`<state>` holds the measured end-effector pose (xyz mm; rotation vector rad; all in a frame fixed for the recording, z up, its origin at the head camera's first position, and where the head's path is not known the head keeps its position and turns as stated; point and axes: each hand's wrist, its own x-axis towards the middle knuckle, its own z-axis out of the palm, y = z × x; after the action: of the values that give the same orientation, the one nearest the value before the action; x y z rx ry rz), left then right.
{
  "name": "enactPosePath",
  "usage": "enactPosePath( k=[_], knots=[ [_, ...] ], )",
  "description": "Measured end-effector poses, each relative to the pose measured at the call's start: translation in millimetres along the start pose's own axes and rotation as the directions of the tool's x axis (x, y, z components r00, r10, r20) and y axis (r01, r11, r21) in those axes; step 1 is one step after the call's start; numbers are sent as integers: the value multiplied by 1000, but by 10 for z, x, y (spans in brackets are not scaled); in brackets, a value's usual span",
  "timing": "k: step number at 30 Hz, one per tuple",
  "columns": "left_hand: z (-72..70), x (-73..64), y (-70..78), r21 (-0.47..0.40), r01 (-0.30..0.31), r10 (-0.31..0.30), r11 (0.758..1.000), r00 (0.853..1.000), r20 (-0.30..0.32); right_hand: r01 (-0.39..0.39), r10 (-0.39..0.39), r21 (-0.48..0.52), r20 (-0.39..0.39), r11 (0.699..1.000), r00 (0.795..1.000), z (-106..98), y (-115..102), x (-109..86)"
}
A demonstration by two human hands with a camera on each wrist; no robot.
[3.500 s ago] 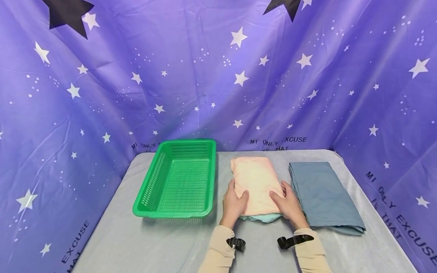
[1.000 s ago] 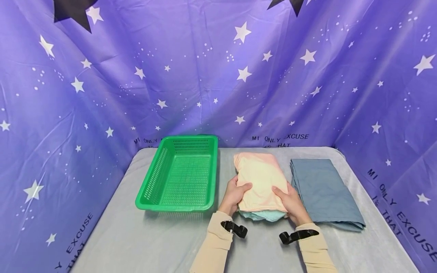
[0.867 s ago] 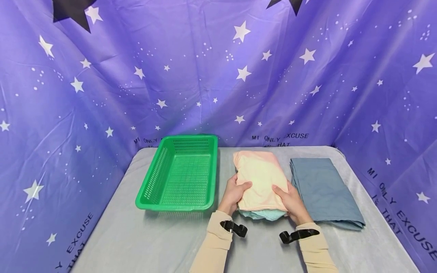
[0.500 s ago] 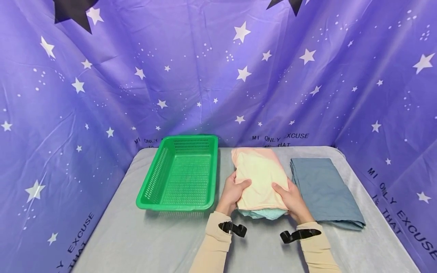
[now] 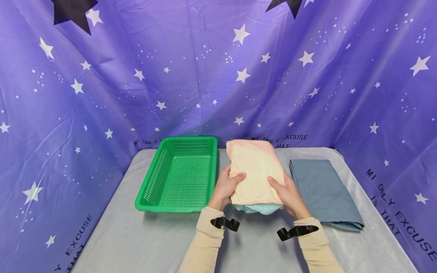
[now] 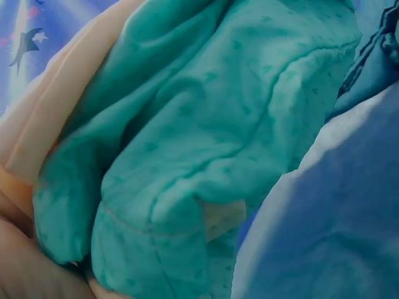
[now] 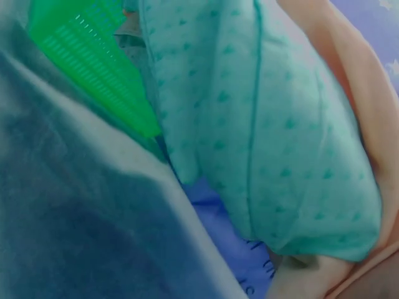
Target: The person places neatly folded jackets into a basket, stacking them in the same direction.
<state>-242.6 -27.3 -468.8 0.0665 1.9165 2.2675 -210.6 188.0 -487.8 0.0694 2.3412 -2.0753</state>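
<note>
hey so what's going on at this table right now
A person is holding a folded peach cloth, with a patterned teal cloth underneath it, between the left hand and the right hand, thumbs on top. The wrist views show the bundle held above the grey table. A green basket stands to the left, with no cloth in it, and a folded blue-grey cloth lies to the right.
</note>
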Motion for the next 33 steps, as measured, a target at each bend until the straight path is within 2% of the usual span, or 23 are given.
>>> enactPosePath(
  k=[13, 28, 33],
  knots=[
    [-243, 17, 315, -33, -15, 15, 999, 1000, 9, 35, -37, 35, 69, 999, 997, 214, -363, 118],
    [-587, -20, 694, -17, -10, 10, 1000, 1000, -2, 55, -71, 163, 94, 985, 993, 574, -649, 227],
    [-724, -22, 812, -9, -11, 11, 1000, 1000, 1, 58, -75, 175, 93, 983, 993, 718, -744, 267]
  ],
)
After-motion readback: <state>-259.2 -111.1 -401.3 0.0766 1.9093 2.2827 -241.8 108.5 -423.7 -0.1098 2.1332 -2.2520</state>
